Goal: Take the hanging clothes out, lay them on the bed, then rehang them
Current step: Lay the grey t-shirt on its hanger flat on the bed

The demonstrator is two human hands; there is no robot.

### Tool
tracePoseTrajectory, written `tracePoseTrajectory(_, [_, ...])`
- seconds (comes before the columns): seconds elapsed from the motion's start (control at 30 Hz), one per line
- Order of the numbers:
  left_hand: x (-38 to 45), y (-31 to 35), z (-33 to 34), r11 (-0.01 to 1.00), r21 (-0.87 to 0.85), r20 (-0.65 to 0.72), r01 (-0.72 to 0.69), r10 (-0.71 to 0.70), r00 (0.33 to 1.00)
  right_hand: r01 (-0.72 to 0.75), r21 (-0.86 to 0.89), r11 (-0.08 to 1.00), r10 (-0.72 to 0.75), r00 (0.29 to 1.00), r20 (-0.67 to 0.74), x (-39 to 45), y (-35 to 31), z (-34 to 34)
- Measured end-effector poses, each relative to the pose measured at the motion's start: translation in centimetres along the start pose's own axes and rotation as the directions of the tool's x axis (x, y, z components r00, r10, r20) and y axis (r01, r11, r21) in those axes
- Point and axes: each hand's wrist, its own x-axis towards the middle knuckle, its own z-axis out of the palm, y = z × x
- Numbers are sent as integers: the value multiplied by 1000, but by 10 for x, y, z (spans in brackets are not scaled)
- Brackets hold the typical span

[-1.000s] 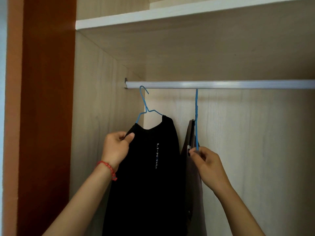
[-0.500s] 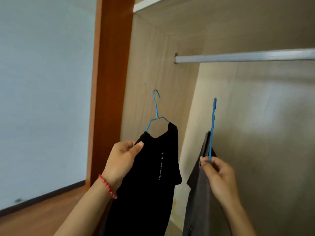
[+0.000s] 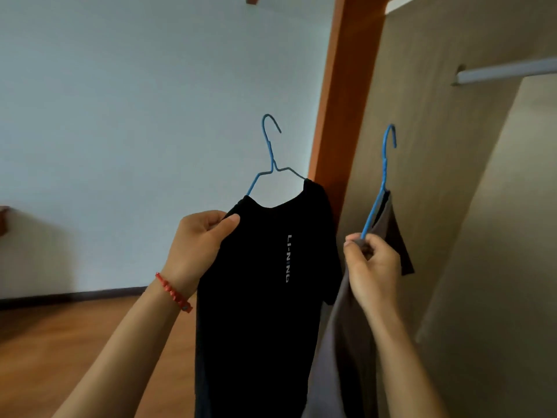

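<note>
fingers (image 3: 224, 226) pinching black shirt (image 3: 265, 297) shoulder, right fingers (image 3: 360, 247) gripping grey shirt (image 3: 340, 342)

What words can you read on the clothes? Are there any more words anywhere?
"LI-NING": pale letters running sideways down the chest of the black T-shirt, which the left hand grips at the shoulder.
The grey garment held by the right hand shows no writing.
No other words or numbers are visible.

A pale wall (image 3: 135, 116) stood ahead of me above a dark skirting (image 3: 75, 295) and wooden floor (image 3: 60, 357). To my right rose an orange-brown post (image 3: 340, 101) beside a beige panel (image 3: 422, 146).
</note>
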Motion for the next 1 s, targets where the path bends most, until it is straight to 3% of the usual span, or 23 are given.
tracePoseTrajectory(0.13, [-25,0,-66,997,80,-145,5,7,989,-4,80,997,-9,987,162,-25,-27,50])
tracePoseTrajectory(0.43, [-114,-6,-199,988,142,-431,65,3,903,0,181,984,-65,932,355,-95,-69,147])
tracePoseTrajectory(0.57, [-154,-17,-229,957,251,-589,145,32,807,34,181,983,-116,880,461,-122,-75,181])
tracePoseTrajectory(0.73, [-187,-39,-241,893,353,-692,277,50,720,24,183,983,-124,821,557,-134,-70,208])
tracePoseTrajectory(1.0, [-225,-92,-251,757,372,-839,538,27,543,81,252,964,-238,683,690,-112,-40,215])
